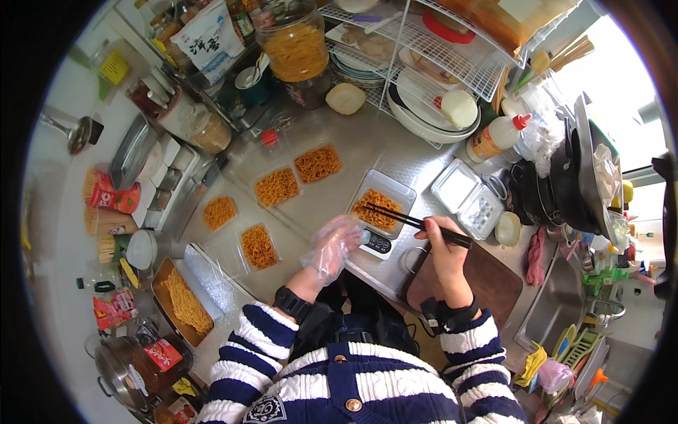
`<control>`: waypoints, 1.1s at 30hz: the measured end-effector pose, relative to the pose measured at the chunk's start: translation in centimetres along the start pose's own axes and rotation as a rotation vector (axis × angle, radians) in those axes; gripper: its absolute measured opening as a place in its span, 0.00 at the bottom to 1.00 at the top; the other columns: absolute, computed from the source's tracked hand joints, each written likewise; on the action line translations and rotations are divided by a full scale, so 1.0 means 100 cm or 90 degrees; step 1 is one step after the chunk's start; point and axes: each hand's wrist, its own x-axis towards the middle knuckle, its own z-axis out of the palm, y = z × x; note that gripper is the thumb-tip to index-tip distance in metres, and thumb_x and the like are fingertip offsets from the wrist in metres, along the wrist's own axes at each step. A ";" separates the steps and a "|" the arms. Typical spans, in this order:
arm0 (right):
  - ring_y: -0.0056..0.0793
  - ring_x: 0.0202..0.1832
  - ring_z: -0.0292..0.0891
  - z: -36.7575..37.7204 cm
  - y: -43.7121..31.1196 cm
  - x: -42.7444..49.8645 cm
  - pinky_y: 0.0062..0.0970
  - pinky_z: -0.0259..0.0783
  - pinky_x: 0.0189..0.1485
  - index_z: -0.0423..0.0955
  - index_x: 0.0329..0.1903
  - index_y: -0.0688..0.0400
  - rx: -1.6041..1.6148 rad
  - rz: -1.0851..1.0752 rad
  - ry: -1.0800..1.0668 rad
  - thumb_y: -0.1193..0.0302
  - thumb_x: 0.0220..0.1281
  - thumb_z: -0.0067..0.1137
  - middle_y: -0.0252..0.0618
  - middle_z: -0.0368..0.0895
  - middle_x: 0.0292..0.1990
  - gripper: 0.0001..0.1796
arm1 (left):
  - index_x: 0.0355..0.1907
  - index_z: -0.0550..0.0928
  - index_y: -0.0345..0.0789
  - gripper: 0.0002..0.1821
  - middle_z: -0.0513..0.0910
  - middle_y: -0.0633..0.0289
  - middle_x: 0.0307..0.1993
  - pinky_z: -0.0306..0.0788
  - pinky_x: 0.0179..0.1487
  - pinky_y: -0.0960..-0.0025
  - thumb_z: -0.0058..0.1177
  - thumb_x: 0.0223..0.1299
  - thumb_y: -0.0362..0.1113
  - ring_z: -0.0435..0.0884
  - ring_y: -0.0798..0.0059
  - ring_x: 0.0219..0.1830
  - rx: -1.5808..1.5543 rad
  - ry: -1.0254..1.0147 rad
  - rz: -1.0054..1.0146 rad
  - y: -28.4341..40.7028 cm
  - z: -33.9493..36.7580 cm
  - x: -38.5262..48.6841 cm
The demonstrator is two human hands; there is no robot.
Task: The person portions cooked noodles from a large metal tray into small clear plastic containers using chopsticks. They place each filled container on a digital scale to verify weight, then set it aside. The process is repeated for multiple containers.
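Black chopsticks (402,215) are gripped in my right hand (446,254), their tips in the orange-brown noodles (377,204). These noodles lie in a clear plastic container (404,189) standing on a digital kitchen scale (379,244) with a black button panel. My left hand (336,238), in a clear plastic glove, is at the near left corner of the container and scale. Whether its fingers hold the container's edge is unclear. To the left, filled noodle portions in clear containers sit on the metal worktop: one (318,163), another (277,186), a third (220,213) and a fourth (259,246).
An opened clear clamshell box (471,196) lies right of the scale, with a brown board (471,286) nearer me. At left, a rectangular pan (183,302) holds plain noodles, and a knife (198,193) rests beside seasoning boxes. A wire rack (402,53) stands behind; a sink (553,297) is right.
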 end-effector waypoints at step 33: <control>0.26 0.34 0.73 0.097 0.013 0.077 0.20 0.67 0.38 0.74 0.33 0.65 -0.158 -0.118 -0.123 0.74 0.53 0.56 0.40 0.77 0.32 0.07 | 0.33 0.75 0.32 0.09 0.76 0.61 0.24 0.70 0.30 0.75 0.50 0.55 0.36 0.76 0.75 0.25 -0.036 0.198 0.016 0.017 -0.075 -0.106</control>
